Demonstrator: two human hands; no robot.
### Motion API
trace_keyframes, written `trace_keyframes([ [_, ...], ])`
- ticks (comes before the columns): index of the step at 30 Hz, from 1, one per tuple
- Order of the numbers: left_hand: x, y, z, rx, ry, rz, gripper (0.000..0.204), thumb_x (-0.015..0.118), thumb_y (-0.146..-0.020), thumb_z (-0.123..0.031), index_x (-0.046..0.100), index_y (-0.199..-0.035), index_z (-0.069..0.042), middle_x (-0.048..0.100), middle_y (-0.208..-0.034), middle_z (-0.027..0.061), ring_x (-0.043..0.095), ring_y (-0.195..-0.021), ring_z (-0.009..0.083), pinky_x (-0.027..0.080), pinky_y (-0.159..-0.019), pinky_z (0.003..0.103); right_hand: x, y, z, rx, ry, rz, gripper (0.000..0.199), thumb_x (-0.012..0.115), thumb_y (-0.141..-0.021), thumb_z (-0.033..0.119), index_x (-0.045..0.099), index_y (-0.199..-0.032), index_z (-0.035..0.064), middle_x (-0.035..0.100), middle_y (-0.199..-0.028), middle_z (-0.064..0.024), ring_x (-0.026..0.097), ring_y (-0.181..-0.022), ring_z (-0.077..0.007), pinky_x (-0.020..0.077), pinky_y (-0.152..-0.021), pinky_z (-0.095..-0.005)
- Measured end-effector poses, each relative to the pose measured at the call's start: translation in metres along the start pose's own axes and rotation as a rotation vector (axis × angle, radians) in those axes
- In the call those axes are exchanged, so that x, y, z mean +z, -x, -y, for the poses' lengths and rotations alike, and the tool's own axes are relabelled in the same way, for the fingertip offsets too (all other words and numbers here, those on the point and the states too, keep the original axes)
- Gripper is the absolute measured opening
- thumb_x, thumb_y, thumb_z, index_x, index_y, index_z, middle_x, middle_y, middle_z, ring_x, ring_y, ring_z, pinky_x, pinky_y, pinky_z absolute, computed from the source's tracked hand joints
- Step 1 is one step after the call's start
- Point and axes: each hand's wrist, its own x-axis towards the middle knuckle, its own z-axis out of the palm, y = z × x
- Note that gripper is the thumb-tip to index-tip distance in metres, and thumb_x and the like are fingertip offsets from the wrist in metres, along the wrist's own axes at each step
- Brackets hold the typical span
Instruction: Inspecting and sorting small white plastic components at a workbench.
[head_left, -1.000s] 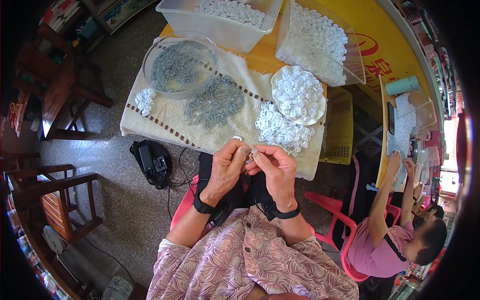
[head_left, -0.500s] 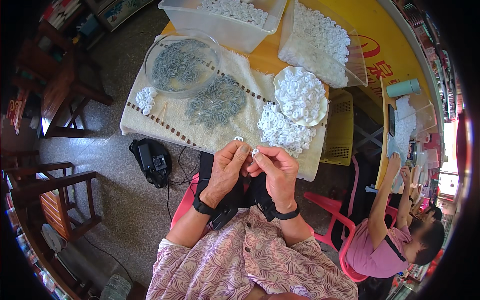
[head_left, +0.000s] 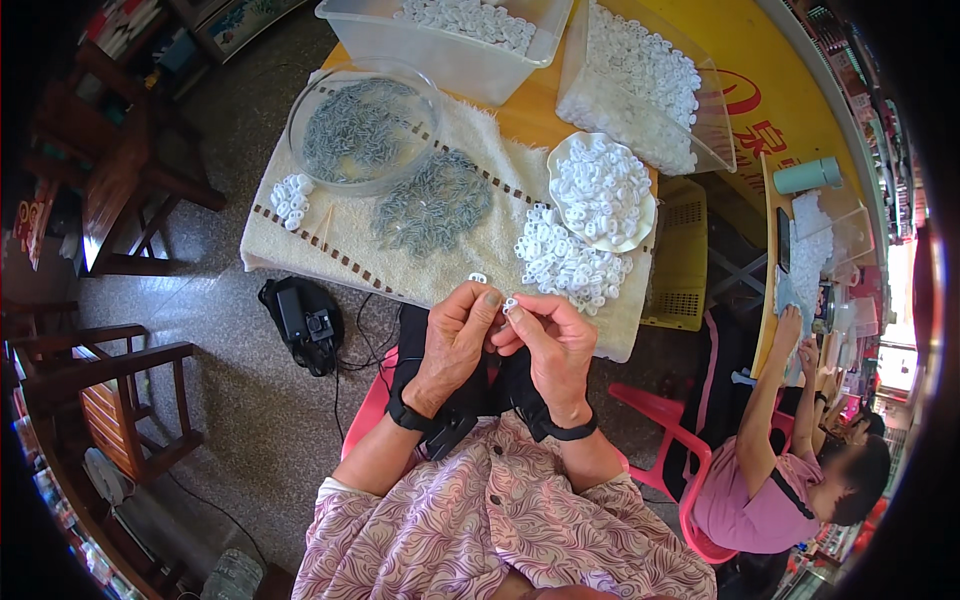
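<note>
While both hands meet above the lap, the left hand [head_left: 458,340] and right hand [head_left: 548,342] pinch a small white ring [head_left: 509,303] between pressed fingertips; just beyond lie loose white rings [head_left: 562,262] and grey metal clips [head_left: 432,203] on the towel [head_left: 300,245].

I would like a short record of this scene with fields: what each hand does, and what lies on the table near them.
left hand: left hand pinches toward the small white ring, fingers together
right hand: right hand holds a small white ring at its fingertips
nearest pile: loose white rings on the beige towel
plate: white plate heaped with white rings
grey parts: pile of small grey metal pieces on the towel; more in a clear round bowl
nearby: another person seated at the right
</note>
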Motion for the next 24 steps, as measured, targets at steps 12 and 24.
trace_keyframes([
  [12, 0.005, 0.003, 0.003, 0.315, -0.438, -0.164, 0.015, 0.061, -0.102, -0.012, 0.063, -0.092, -0.002, 0.058, -0.072, -0.0003, 0.049, -0.066, 0.0051, 0.043, -0.059, 0.024, 0.008, 0.004, -0.007, -0.254, 0.192, -0.017, 0.008, 0.063, -0.095, -0.006, 0.064, -0.103, -0.0054, 0.067, -0.087, -0.01, 0.072, -0.07, -0.0148, 0.0589, -0.058, -0.025],
  [24, 0.006, -0.002, 0.001, 0.197, -0.185, -0.089, 0.021, 0.055, -0.106, -0.017, 0.063, -0.095, -0.001, 0.057, -0.069, 0.0017, 0.052, -0.062, 0.0073, 0.043, -0.054, 0.027, 0.001, -0.006, -0.011, -0.167, 0.109, 0.011, 0.007, 0.063, -0.098, -0.002, 0.065, -0.104, -0.0032, 0.07, -0.086, -0.0096, 0.072, -0.069, -0.0138, 0.0548, -0.055, -0.0226],
])
